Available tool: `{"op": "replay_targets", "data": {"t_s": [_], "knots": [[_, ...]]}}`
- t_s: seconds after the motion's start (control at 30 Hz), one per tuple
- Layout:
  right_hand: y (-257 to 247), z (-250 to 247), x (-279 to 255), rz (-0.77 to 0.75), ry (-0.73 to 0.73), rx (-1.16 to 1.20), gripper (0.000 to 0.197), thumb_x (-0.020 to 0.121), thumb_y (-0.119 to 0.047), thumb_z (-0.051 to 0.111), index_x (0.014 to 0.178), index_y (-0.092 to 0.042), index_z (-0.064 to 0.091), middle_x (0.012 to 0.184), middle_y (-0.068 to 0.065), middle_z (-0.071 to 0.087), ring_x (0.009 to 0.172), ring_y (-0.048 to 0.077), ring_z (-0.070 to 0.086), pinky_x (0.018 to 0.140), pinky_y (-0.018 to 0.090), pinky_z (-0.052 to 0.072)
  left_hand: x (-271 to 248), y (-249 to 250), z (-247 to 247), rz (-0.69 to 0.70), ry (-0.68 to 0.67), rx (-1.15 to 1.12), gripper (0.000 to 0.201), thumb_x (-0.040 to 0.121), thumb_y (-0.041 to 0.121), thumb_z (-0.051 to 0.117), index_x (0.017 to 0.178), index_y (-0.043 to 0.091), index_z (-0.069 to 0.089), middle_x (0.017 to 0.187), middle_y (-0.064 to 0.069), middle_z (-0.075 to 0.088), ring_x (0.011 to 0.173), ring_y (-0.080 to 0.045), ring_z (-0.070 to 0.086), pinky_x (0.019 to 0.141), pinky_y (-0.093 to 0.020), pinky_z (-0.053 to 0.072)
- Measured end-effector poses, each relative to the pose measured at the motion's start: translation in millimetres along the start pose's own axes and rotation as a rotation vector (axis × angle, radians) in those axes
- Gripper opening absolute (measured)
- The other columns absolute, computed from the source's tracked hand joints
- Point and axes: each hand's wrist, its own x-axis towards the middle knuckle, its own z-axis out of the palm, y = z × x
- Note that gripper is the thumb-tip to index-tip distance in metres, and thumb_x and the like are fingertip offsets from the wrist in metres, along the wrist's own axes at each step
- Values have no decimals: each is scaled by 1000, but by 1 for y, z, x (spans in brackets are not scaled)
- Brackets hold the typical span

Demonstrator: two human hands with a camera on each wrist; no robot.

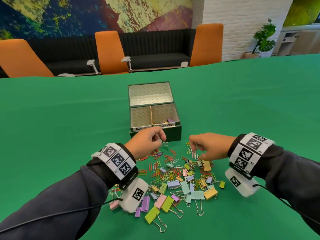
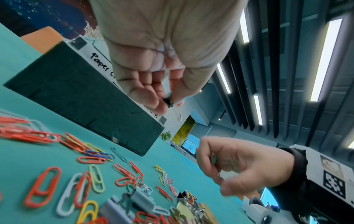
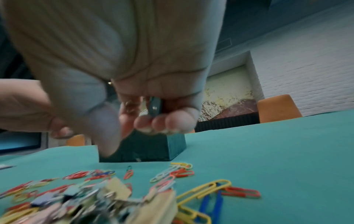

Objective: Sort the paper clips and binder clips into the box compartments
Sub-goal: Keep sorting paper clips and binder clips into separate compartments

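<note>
A dark green box stands open on the green table. Its front rim carries the labels "Paper Clips" on the left and "Binder Clips" on the right. A few binder clips lie in the right compartment; the floor of the left one is hidden. My left hand hovers just before the box front and pinches a small binder clip, its wire handle hanging down. My right hand is to the right above the pile, its curled fingers round a small dark binder clip.
Coloured paper clips are strewn in front of the box. Nearer me is a mixed heap of pastel binder clips. Orange chairs and a black bench stand beyond the table's far edge. Green tablecloth spreads wide on both sides.
</note>
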Motion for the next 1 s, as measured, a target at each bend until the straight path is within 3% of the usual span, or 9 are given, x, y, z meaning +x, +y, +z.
{"op": "replay_targets", "data": {"t_s": [0.13, 0.23, 0.3, 0.37, 0.47, 0.57, 0.7, 0.9, 1.0], "knots": [[-6, 13, -7, 38, -194, -112, 27, 77, -24, 68, 93, -25, 46, 76, -7, 45, 70, 12, 45, 55, 21, 33, 1, -3, 2, -1, -7, 9, 22, 85, 2, 53, 78, 24, 52, 68, 2, 50, 63, -18, 53, 67, -38, 53], [-6, 26, -7, 129, -206, -200, 31, 79, -31, 68, 95, -18, 44, 88, -1, 49, 82, 19, 47, 66, 26, 37, 4, 0, 6, 24, 5, 22, 17, 84, 4, 57, 81, 21, 59, 67, 6, 49, 59, -9, 45, 60, -19, 44], [-6, 27, -5, 154, -190, -190, 28, 82, -28, 65, 92, -17, 41, 84, 0, 49, 80, 20, 46, 65, 26, 36, 5, 2, 7, 40, 2, 5, 14, 85, 5, 59, 88, 17, 65, 69, 6, 51, 60, -6, 45, 58, -13, 40], [-6, 27, -1, 153, -161, -200, 17, 87, -22, 57, 88, -16, 41, 72, -3, 44, 79, 21, 45, 58, 24, 34, 5, 2, 8, 45, -1, -13, 15, 85, 7, 59, 94, 15, 68, 74, 3, 55, 66, -8, 48, 64, -16, 42], [-6, 28, 6, 157, -123, -236, 6, 88, -13, 46, 82, -13, 45, 65, -4, 37, 78, 22, 45, 60, 25, 36, 6, -4, 6, 17, -4, -93, 18, 84, 5, 61, 97, 17, 67, 73, 4, 56, 68, -8, 50, 67, -16, 43], [-5, 22, 9, 146, -73, -201, 22, 88, -13, 43, 66, -17, 40, 63, -4, 37, 73, 21, 44, 53, 21, 31, 8, -10, 1, -17, 19, -208, 20, 83, 0, 62, 92, 17, 62, 71, 4, 54, 64, -9, 49, 63, -19, 43], [-1, -4, 10, 143, 46, 87, 26, 90, -17, 45, 65, -23, 40, 64, -7, 47, 55, 6, 41, 51, 17, 33, 15, -1, -16, -24, 119, -183, 16, 85, 2, 60, 87, 18, 58, 74, 3, 56, 63, -8, 53, 58, -16, 47], [-4, -31, 32, 210, 204, 971, 17, 91, -2, 41, 76, -8, 46, 68, 13, 52, 45, 16, 48, 42, 24, 45, 60, 17, -42, -90, 281, -152, 9, 87, 3, 57, 90, 12, 57, 82, -4, 62, 64, -10, 59, 60, -19, 53], [-12, -45, 48, 246, 275, 1214, 15, 94, 1, 37, 81, -6, 42, 76, 14, 54, 53, 18, 55, 43, 19, 51, 78, 18, -46, -153, 256, -189, 22, 86, 2, 57, 108, 5, 58, 91, -6, 62, 77, -15, 62, 71, -24, 55]]}}
